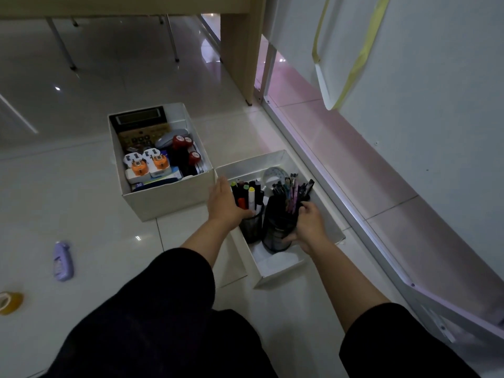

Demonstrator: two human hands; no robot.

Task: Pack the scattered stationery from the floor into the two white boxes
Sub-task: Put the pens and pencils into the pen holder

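Note:
Two white boxes stand side by side on the tiled floor. The left box (163,203) holds a calculator (137,118), plugs, a grey mouse and red items. The right box (272,276) holds two black mesh pen cups. My left hand (225,203) lies with straight fingers against the left cup (252,227), which is full of markers. My right hand (309,227) grips the right cup (278,236), which is full of pens. A purple correction tape (62,261) and a yellow tape roll (11,302) lie on the floor at the left.
A wooden desk leg (240,50) stands behind the boxes, with thin metal chair legs (61,45) further left. A white wall panel (409,132) with a pink-lit base runs along the right. My dark trousers (163,323) fill the bottom of the view.

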